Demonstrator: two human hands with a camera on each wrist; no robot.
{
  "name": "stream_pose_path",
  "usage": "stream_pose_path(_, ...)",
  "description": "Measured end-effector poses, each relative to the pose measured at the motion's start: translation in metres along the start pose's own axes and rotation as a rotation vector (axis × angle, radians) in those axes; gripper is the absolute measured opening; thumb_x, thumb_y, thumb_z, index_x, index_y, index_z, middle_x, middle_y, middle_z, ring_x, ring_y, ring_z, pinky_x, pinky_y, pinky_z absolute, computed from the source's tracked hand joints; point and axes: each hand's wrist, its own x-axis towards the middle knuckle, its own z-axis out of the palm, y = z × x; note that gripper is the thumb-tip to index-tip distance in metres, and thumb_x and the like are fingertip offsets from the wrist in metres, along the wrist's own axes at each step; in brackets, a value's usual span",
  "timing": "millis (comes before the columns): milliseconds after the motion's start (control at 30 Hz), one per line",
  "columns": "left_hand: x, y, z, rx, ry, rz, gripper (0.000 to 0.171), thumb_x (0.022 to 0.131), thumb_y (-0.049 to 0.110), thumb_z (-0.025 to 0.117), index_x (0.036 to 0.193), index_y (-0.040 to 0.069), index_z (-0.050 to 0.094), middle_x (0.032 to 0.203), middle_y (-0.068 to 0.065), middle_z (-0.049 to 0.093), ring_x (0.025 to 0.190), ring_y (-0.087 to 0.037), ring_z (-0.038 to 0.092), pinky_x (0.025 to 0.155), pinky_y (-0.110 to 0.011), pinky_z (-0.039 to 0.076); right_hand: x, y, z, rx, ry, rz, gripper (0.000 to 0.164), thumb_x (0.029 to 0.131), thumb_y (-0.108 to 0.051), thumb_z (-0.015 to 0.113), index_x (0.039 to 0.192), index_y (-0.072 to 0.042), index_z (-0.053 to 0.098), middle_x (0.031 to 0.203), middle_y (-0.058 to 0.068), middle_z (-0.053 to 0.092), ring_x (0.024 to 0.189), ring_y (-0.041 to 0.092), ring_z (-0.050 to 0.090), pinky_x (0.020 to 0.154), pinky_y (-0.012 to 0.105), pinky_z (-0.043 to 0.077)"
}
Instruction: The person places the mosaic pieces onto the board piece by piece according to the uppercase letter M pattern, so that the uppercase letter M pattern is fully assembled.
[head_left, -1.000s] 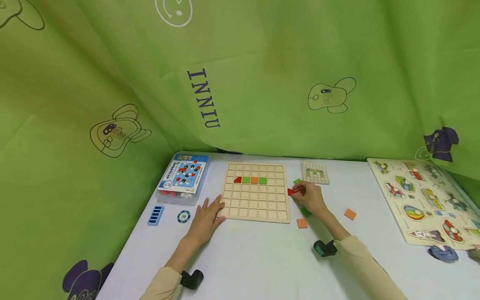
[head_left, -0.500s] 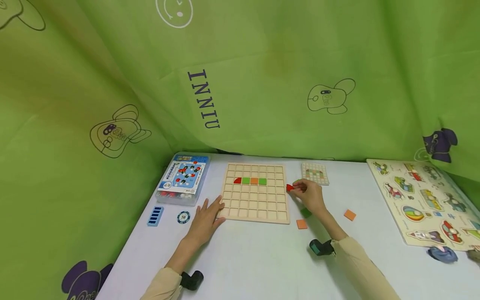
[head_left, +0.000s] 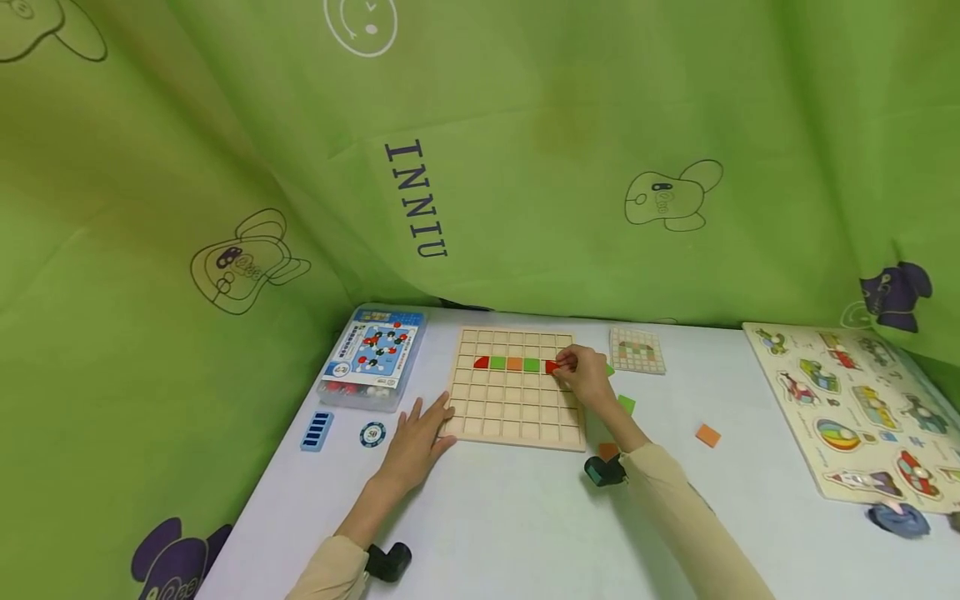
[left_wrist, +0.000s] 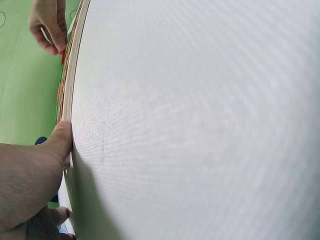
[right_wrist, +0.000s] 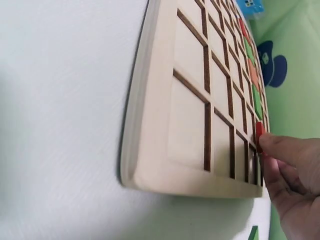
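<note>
A wooden grid board (head_left: 517, 417) lies on the white table. One row of it holds a red tile with a curved edge (head_left: 481, 363), a green tile (head_left: 497, 363), an orange tile (head_left: 514, 364) and another green tile (head_left: 532, 365). Thumb and fingers of my right hand (head_left: 587, 379) pinch a red tile (right_wrist: 259, 136) at that row's right end, low over the cell beside the second green tile. My left hand (head_left: 412, 446) rests against the board's near-left corner, its thumb on the front edge and its fingers extended along the left side.
Right of the board lie a pattern card (head_left: 637, 351), green tiles (head_left: 627, 405), an orange tile (head_left: 708, 435) and another partly hidden by the right wrist. A picture puzzle board (head_left: 862, 417) stands far right. Left are a plastic box (head_left: 371, 358), a poker chip (head_left: 372, 434) and a blue block (head_left: 317, 432).
My right hand has carried the red tile leftward from beside the board to the row of tiles. The left hand has stayed at the corner.
</note>
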Motion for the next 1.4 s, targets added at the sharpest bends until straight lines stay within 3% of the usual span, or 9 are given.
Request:
stream_pose_path(167, 0.000, 0.000, 0.000, 0.013, 0.010, 0.010, 0.043, 0.094, 0.024, 0.060, 0.131, 0.004, 0.054, 0.152, -0.012, 0.036, 0.134, -0.052, 0.028, 0.103, -0.071, 0.022, 0.001, -0.007, 0.004, -0.026, -0.011, 0.054, 0.019, 0.079, 0.010, 0.072, 0.096, 0.012, 0.064, 0.088, 0.024, 0.067, 0.079, 0.033, 0.066, 0.069, 0.034, 0.057)
stream_pose_path(667, -0.001, 0.000, -0.001, -0.004, 0.002, 0.001, 0.043, 0.094, 0.022, 0.060, 0.132, 0.003, 0.054, 0.152, -0.012, 0.035, 0.135, -0.052, 0.027, 0.104, -0.071, 0.020, 0.005, -0.014, 0.014, -0.012, 0.031, 0.062, 0.031, 0.074, 0.008, 0.077, 0.101, 0.013, 0.063, 0.093, 0.025, 0.067, 0.084, 0.035, 0.067, 0.073, 0.034, 0.057)
stream_pose_path(900, 0.000, 0.000, -0.001, -0.008, 0.002, 0.004, 0.043, 0.094, 0.023, 0.060, 0.133, 0.004, 0.054, 0.152, -0.012, 0.035, 0.135, -0.052, 0.026, 0.104, -0.070, 0.020, 0.007, -0.011, 0.013, 0.000, 0.012, 0.117, 0.026, 0.078, 0.014, 0.070, 0.103, 0.013, 0.063, 0.094, 0.024, 0.066, 0.085, 0.033, 0.066, 0.073, 0.032, 0.057)
stream_pose_path(1167, 0.001, 0.000, -0.001, -0.011, 0.004, 0.001, 0.043, 0.095, 0.023, 0.060, 0.132, 0.004, 0.054, 0.152, -0.011, 0.035, 0.135, -0.052, 0.026, 0.104, -0.070, 0.019, 0.011, -0.009, 0.014, 0.006, -0.039, 0.084, 0.027, 0.078, 0.010, 0.073, 0.103, 0.013, 0.063, 0.096, 0.025, 0.067, 0.087, 0.034, 0.066, 0.075, 0.035, 0.057)
stream_pose_path(1400, 0.001, -0.001, 0.000, -0.015, 0.009, 0.002, 0.043, 0.094, 0.024, 0.060, 0.132, 0.005, 0.054, 0.152, -0.011, 0.034, 0.135, -0.052, 0.026, 0.104, -0.071, 0.020, 0.012, -0.009, 0.015, -0.051, -0.050, 0.092, 0.021, 0.079, 0.007, 0.073, 0.099, 0.009, 0.065, 0.090, 0.022, 0.068, 0.080, 0.029, 0.065, 0.070, 0.035, 0.056)
